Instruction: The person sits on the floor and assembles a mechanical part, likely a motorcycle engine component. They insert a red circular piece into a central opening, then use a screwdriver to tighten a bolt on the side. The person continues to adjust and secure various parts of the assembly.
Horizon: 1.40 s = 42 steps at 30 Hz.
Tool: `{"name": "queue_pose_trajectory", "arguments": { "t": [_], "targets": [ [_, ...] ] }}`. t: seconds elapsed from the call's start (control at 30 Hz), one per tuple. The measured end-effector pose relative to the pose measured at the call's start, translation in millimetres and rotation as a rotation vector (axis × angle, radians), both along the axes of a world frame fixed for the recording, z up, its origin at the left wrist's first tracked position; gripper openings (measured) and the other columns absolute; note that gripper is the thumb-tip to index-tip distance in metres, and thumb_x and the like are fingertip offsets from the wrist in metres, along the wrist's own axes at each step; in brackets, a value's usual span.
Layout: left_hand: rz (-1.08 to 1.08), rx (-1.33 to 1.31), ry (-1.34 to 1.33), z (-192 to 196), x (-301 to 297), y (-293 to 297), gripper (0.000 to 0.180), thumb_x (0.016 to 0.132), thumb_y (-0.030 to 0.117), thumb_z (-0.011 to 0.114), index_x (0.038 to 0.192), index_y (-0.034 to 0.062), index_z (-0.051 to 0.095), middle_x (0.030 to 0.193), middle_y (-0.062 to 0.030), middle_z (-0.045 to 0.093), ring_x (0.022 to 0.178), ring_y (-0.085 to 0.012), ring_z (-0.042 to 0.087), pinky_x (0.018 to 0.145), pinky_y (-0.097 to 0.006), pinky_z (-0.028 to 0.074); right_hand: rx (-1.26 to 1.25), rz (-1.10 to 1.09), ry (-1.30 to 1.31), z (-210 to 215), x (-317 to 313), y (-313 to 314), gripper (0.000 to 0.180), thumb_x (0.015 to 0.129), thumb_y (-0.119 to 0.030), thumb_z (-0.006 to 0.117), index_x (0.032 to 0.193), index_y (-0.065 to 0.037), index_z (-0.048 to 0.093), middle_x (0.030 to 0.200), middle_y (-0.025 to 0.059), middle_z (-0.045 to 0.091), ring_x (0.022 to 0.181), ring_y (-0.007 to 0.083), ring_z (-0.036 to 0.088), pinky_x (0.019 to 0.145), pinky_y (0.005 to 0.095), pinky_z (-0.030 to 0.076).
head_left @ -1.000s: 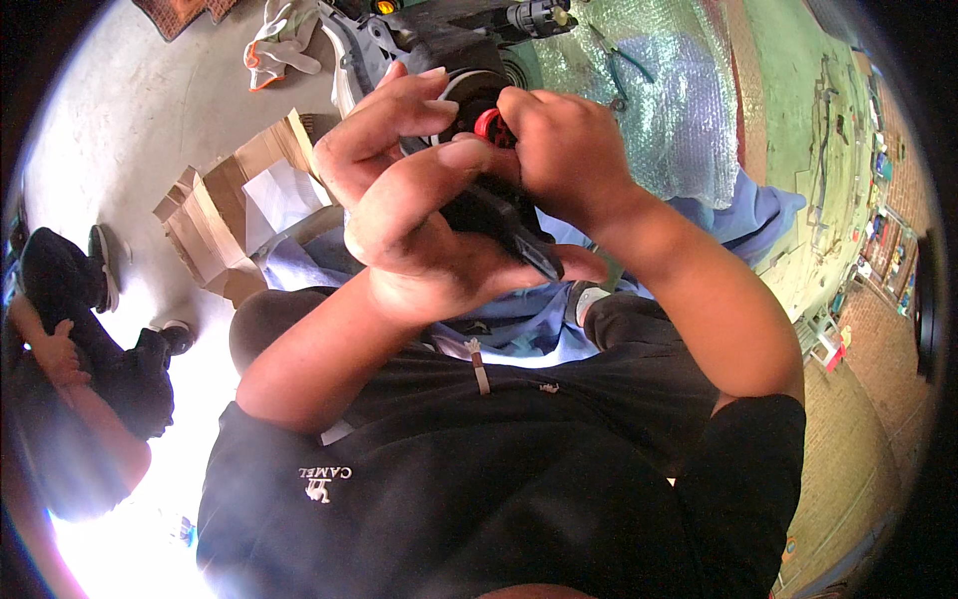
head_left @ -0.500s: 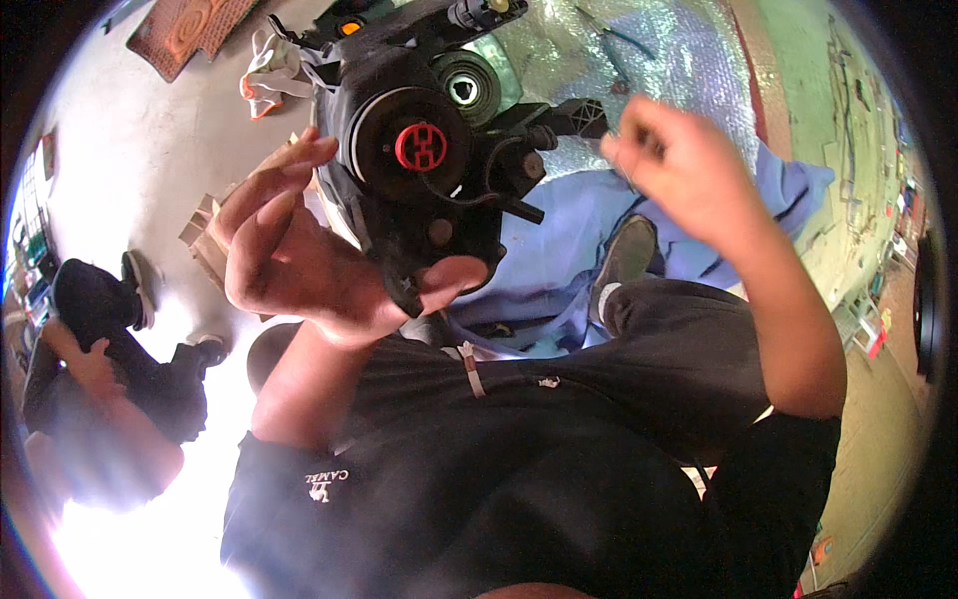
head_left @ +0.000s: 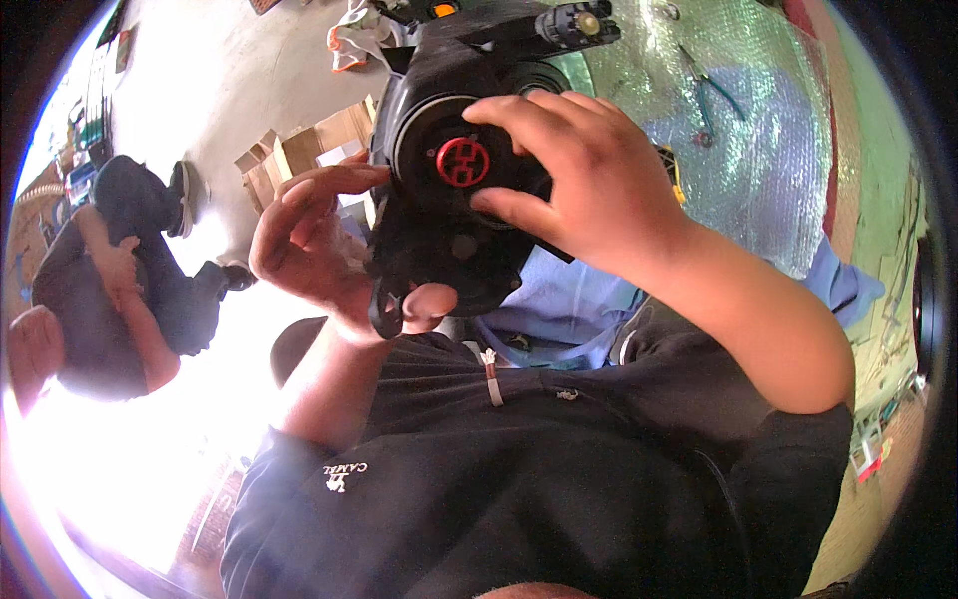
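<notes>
A black car headlight housing is held up in front of me, its back side facing me. On it is a round black cap with a red round piece at its middle. My left hand grips the housing's lower left part, thumb over the bottom bracket and fingers along the left side. My right hand is curved over the cap's right side, thumb and forefinger apart on either side of the red piece. Whether its fingertips touch the cap I cannot tell.
Bubble wrap and a blue cloth lie beyond my legs, with blue-handled pliers on the wrap. A cardboard box and white gloves are at left. Another person sits at far left.
My right hand has come left from beside the housing to over the round cap. The housing and surroundings appear shifted right in view; my left hand keeps its grip.
</notes>
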State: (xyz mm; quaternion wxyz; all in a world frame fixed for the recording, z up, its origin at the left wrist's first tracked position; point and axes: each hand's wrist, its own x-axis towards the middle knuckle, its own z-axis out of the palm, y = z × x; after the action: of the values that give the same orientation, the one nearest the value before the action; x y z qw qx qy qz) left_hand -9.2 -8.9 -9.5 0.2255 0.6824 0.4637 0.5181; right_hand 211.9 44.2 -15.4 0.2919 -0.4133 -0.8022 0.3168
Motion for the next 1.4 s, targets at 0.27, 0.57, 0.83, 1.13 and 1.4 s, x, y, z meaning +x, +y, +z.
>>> {"name": "queue_pose_trajectory", "arguments": {
  "t": [0.27, 0.57, 0.83, 1.13, 1.4],
  "targets": [
    [-0.115, -0.032, -0.168, -0.3, 10.1, 5.7, 0.106, 0.069, 0.044, 0.090, 0.143, 0.0131, 0.021, 0.113, -0.0178, 0.056, 0.096, -0.0290, 0.064, 0.092, -0.051, 0.055, 0.010, -0.001, 0.000, -0.8, -15.4, 7.0, 0.033, 0.072, -0.022, 0.078, 0.091, -0.006, 0.056, 0.081, 0.0122, 0.063, 0.081, 0.0344, 0.061, 0.072, 0.0440, 0.050],
    [-0.097, 0.002, -0.190, -2.7, 17.9, 14.1, 0.109, 0.065, 0.036, 0.092, 0.143, 0.0117, 0.020, 0.126, -0.0190, 0.047, 0.085, -0.0275, 0.065, 0.089, -0.048, 0.057, 0.041, -0.063, -0.039, 1.6, -12.4, 10.0, 0.032, 0.071, -0.021, 0.079, 0.092, -0.005, 0.062, 0.083, 0.0120, 0.064, 0.080, 0.0331, 0.062, 0.071, 0.0413, 0.050],
    [-0.110, -0.024, -0.114, 2.0, 15.7, 13.6, 0.106, 0.068, 0.034, 0.091, 0.143, 0.0121, 0.020, 0.122, -0.0188, 0.048, 0.089, -0.0254, 0.063, 0.088, -0.047, 0.057, 0.076, -0.008, -0.167, 7.5, -12.3, 13.4, 0.036, 0.073, -0.026, 0.079, 0.097, -0.006, 0.061, 0.083, 0.0119, 0.062, 0.079, 0.0336, 0.062, 0.070, 0.0420, 0.051],
    [-0.121, -0.038, -0.134, 4.5, 18.6, 13.4, 0.106, 0.067, 0.031, 0.090, 0.143, 0.0113, 0.020, 0.123, -0.0189, 0.048, 0.091, -0.0265, 0.063, 0.092, -0.048, 0.055, 0.133, 0.115, -0.391, 8.0, -15.6, 25.3, 0.038, 0.077, -0.044, 0.073, 0.084, -0.009, 0.061, 0.075, 0.0107, 0.065, 0.072, 0.0300, 0.068, 0.064, 0.0408, 0.055],
    [-0.132, -0.014, -0.132, 5.6, 18.6, 14.9, 0.106, 0.069, 0.029, 0.089, 0.145, 0.0101, 0.016, 0.123, -0.0194, 0.047, 0.093, -0.0272, 0.063, 0.094, -0.049, 0.054, 0.142, -0.004, -0.350, -7.1, -18.2, 16.9, 0.042, 0.079, -0.048, 0.070, 0.079, -0.009, 0.056, 0.069, 0.0109, 0.063, 0.067, 0.0314, 0.067, 0.059, 0.0427, 0.053]
  ]
}}
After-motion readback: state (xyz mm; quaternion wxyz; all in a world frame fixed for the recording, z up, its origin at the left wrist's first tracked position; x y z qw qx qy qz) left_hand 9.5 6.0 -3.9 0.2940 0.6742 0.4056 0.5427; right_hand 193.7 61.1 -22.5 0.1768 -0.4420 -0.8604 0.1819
